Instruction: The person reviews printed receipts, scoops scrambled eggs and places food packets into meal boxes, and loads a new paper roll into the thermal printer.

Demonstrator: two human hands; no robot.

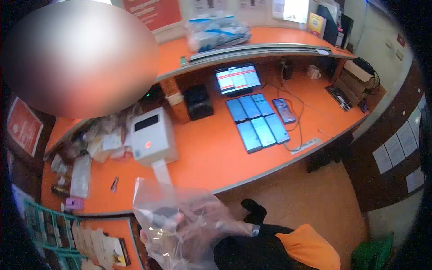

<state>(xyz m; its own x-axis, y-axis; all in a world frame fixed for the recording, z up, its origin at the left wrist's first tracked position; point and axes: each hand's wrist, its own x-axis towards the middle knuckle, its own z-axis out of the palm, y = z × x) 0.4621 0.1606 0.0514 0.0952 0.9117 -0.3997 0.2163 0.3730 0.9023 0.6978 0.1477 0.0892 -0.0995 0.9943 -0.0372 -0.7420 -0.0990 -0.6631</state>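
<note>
A large clear plastic bag (pixel 150 198) hangs at the bottom centre, over the desk's front edge. Seen partly through the film, my right hand (pixel 202 211) grips it, with a band at the wrist and a dark sleeve behind. Of my left hand (pixel 145 237) only a little skin shows at the bag's left side, closed on the plastic; the rest is hidden by glare and folds. A dark shape shows through the bag between the hands, too blurred to name. Just beyond the bag, a paper strip (pixel 162 173) comes out of a white printer (pixel 154 137).
Several lit phones (pixel 262 131) lie on the orange desk (pixel 202 153) below a tablet (pixel 237 78). Cables run beside them. A black device (pixel 198 102) stands left of the tablet. Plastic-wrapped items (pixel 105 141) lie at left. Across the counter is a person whose face is blurred.
</note>
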